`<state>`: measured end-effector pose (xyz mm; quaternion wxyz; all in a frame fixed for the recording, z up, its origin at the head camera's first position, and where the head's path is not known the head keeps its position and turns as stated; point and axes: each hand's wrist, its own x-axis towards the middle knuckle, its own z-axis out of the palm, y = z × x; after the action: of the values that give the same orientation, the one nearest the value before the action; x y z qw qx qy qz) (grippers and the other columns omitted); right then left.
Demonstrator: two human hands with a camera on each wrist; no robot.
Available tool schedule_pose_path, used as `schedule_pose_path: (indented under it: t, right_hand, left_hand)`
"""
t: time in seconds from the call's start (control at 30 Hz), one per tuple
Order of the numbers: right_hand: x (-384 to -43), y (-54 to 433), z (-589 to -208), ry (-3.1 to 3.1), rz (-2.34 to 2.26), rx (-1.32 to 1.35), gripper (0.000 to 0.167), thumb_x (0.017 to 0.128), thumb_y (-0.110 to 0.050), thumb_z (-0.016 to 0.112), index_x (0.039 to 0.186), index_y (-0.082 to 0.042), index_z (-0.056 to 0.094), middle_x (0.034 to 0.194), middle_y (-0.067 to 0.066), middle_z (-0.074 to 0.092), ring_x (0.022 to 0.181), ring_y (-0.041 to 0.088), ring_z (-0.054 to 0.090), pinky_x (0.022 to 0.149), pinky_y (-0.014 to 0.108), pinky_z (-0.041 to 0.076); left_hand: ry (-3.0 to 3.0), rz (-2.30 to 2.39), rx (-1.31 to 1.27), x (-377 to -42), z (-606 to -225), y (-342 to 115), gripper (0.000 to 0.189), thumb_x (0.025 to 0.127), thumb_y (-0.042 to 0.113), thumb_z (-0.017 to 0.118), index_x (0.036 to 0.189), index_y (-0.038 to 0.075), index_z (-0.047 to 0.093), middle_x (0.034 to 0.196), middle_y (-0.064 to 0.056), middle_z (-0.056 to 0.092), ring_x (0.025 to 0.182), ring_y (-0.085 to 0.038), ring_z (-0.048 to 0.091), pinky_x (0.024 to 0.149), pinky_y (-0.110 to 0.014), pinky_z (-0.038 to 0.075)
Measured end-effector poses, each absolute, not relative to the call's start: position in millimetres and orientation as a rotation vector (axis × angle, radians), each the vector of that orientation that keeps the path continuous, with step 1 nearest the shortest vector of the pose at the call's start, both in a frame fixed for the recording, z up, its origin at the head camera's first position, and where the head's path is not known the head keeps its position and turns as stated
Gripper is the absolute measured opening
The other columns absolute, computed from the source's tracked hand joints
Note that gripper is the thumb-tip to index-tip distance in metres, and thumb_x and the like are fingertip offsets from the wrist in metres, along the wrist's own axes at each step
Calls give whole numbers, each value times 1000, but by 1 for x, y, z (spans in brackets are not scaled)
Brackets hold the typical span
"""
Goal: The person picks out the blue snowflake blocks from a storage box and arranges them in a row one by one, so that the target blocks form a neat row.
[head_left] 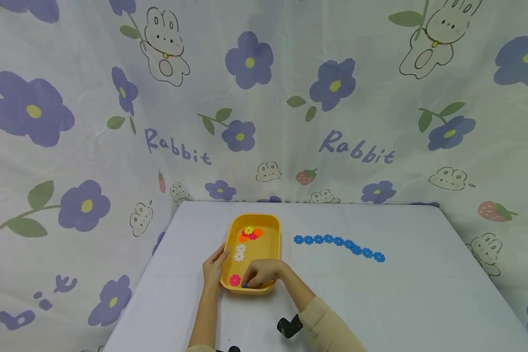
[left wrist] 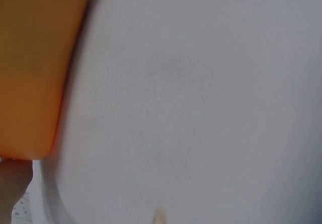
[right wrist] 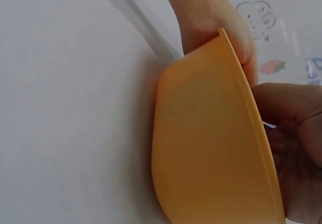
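A yellow plastic tray (head_left: pixel 274 244) is held at its left side by my left hand (head_left: pixel 213 270), thumb over the rim. My right hand (head_left: pixel 261 273) reaches inside the near end, fingers curled, pinching a small blue flower-shaped disc (head_left: pixel 245 285) that is mostly hidden. Beside it in the tray lies a pink flower disc (head_left: pixel 234 280). White discs (head_left: pixel 239 253) lie farther up, and a yellow disc (head_left: pixel 248 230) tops a cluster with orange and pink ones. The tray's outer wall (right wrist: pixel 211 138) hides part of both hands in the right wrist view.
Right of the tray, several blue flower discs (head_left: pixel 339 241) form a curved row on the white tabletop (head_left: pixel 405 303). A black device (head_left: pixel 289 326) shows by the right sleeve. A patterned curtain (head_left: pixel 281 98) stands behind the table's far edge.
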<state>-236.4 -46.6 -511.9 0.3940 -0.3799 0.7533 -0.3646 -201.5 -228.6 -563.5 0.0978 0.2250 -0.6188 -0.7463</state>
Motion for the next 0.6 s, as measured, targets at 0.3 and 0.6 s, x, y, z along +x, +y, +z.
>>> schedule_pose_path:
  t: [0.3, 0.6]
  right_hand:
    - [-248, -35, -513, 1841, -1866, -374, 34, 96, -3, 50, 126, 13, 51, 105, 22, 66, 92, 30, 68, 87, 44, 52]
    - [-264, -9, -506, 1737, -2235, -72, 31, 93, -5, 57, 118, 13, 56, 99, 20, 68, 83, 19, 70, 78, 28, 57]
  left_hand:
    - [-1831, -2194, 697, -203, -564, -229, 48, 89, 19, 66, 131, 1, 53, 138, -15, 48, 133, -26, 40, 106, -32, 37]
    - [-1816, -2208, 692, -201, -562, -230, 46, 90, 16, 64, 132, 2, 53, 139, -13, 48, 132, -22, 40, 101, -24, 40]
